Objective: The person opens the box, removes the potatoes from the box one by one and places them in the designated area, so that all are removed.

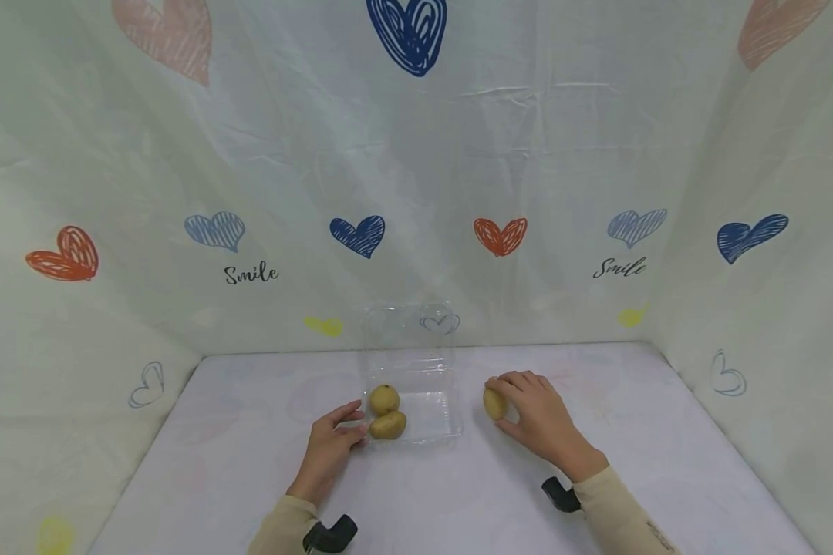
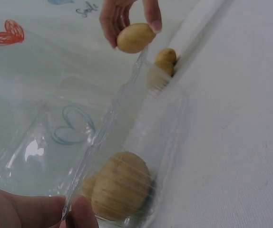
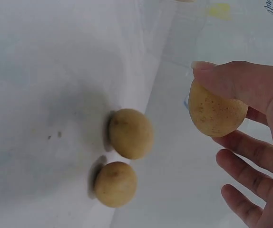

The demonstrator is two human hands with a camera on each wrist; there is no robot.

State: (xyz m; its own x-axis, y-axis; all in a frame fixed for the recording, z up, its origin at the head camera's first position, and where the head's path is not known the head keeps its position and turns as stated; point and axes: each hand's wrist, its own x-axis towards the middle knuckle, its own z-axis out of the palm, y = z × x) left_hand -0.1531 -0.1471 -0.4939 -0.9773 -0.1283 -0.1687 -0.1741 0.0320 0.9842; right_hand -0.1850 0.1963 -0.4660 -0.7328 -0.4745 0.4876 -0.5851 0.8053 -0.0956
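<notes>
My right hand (image 1: pixel 541 416) grips a potato (image 3: pixel 215 111) between thumb and fingers, raised to the right of a clear plastic box (image 1: pixel 430 416). The box stands with its hinged lid (image 1: pixel 406 331) up at the back. Inside, along the left side, lie a round potato (image 1: pixel 385 399) and a longer potato (image 1: pixel 388 425). At the box's left edge is my left hand (image 1: pixel 333 447); the left wrist view has its thumb and a finger pinching the rim (image 2: pixel 91 147). Two loose potatoes, one (image 3: pixel 131 134) beside the other (image 3: pixel 115 184), rest on the table; the right hand hides them in the head view.
A white cloth covers the table (image 1: pixel 215 455). Behind it hangs a pale curtain (image 1: pixel 416 169) printed with hearts and "Smile", and the lid stands close to it. Both wrists carry a black camera mount, one on the left (image 1: pixel 330 535) and one on the right (image 1: pixel 561 495).
</notes>
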